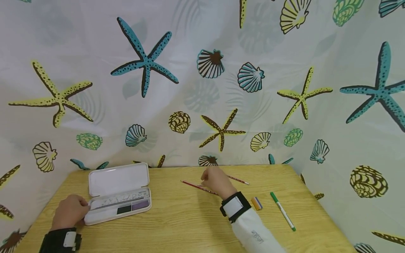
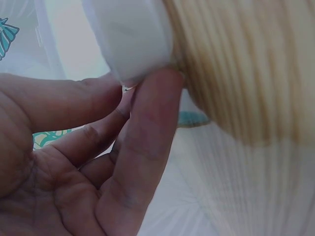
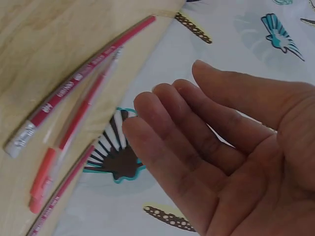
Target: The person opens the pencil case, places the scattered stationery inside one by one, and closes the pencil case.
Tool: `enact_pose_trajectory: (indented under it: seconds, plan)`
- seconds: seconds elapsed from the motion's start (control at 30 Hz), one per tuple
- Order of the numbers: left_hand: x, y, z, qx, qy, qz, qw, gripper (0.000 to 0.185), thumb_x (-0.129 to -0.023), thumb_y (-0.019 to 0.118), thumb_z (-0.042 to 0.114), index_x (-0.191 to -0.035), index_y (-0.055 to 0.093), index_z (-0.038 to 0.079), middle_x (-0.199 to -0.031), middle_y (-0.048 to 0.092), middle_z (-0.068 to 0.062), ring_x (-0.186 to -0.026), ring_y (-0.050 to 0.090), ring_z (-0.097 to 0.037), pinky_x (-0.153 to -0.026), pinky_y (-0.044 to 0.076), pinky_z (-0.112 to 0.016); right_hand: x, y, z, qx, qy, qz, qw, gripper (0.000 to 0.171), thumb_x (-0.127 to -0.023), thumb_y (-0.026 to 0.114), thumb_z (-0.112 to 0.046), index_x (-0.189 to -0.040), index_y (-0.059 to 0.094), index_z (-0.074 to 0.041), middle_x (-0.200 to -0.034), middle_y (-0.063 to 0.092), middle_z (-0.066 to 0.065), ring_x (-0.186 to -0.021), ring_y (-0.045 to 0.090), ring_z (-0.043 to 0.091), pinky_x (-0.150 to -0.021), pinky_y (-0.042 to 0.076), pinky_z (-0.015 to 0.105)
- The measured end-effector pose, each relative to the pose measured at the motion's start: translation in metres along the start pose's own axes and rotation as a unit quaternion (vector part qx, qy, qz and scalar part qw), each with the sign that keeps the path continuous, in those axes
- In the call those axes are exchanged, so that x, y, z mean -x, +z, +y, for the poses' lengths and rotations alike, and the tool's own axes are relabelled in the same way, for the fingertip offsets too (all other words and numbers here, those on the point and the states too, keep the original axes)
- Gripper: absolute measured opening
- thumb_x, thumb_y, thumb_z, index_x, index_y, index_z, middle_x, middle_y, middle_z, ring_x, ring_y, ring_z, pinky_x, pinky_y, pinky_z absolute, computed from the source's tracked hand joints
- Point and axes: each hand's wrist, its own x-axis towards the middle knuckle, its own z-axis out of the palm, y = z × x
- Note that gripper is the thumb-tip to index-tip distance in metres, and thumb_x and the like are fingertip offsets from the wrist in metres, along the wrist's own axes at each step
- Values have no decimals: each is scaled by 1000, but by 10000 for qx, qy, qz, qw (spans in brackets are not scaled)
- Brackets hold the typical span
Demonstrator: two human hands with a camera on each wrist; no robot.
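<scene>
The person's left hand (image 1: 70, 212) is steadying the open pencil case (image 1: 118, 192) at its near-left corner; in the left wrist view the fingers (image 2: 147, 142) are touching the case's white edge, lightly bent and not wrapped around it. That case is serving as the landmark. To the right of the case, the right hand (image 1: 216, 181) is hovering over the table (image 1: 177, 225) with its fingers (image 3: 172, 142) loose and spread, gripping nothing. The step in hand appears to be a reach for something to gather. The red pencil (image 1: 199, 187) is lying right of the case, partly under that hand; the right wrist view shows it just beside the fingertips with a gap between, along with a red pen (image 3: 64, 142). The next move seems to call for lowering the fingers and pinching the pencil's shaft. Farther right of the case, an eraser (image 1: 256, 203) and a green marker (image 1: 282, 211) are lying, and a second pencil (image 1: 238, 180) is lying beyond the hand.
</scene>
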Motion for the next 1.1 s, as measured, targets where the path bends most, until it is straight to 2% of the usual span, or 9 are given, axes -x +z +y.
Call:
enact_pose_trajectory:
  seconds: [0.13,0.3,0.5,0.83,1.1]
  plan:
    - [-1,0,0,-34,26,-7,10000,24,-91,67,8,-97,65,-16,-82,63,-21,-69,60,-27,-59,49,-36,-3,9,7,37,40,-45,10000,10,-85,81,-4,-93,78,0,-90,73,7,-84,68,23,-75,56,38]
    - [-4,0,-2,-36,-21,-48,10000,25,-91,67,8,-98,65,-16,-83,63,-21,-70,60,-27,-59,49,-36,-5,19,11,235,23,-75,9997,3,-87,80,-5,-84,78,-5,-86,72,4,-81,67,20,-75,55,38]
    - [-4,0,-2,-47,21,-65,10000,24,-91,67,8,-97,65,-16,-82,63,-20,-70,60,-27,-59,49,-36,-5,27,12,319,-16,-190,9993,12,-87,77,-2,-76,76,-6,-81,71,0,-73,61,12,-68,54,34]
    - [-3,0,-2,-33,73,-67,9999,24,-91,67,7,-97,65,-16,-81,63,-20,-69,60,-26,-59,49,-36,-11,34,11,625,0,-217,9978,25,-86,76,1,-65,66,-10,-65,61,-3,-60,49,11,-56,43,28]
    - [-3,-2,-3,-85,123,-155,9998,25,-90,68,8,-97,65,-16,-83,65,-21,-70,60,-27,-60,50,-38,-15,44,13,795,-22,-169,9967,40,-85,74,3,-55,53,-13,-53,40,-7,-52,35,10,-50,32,27]
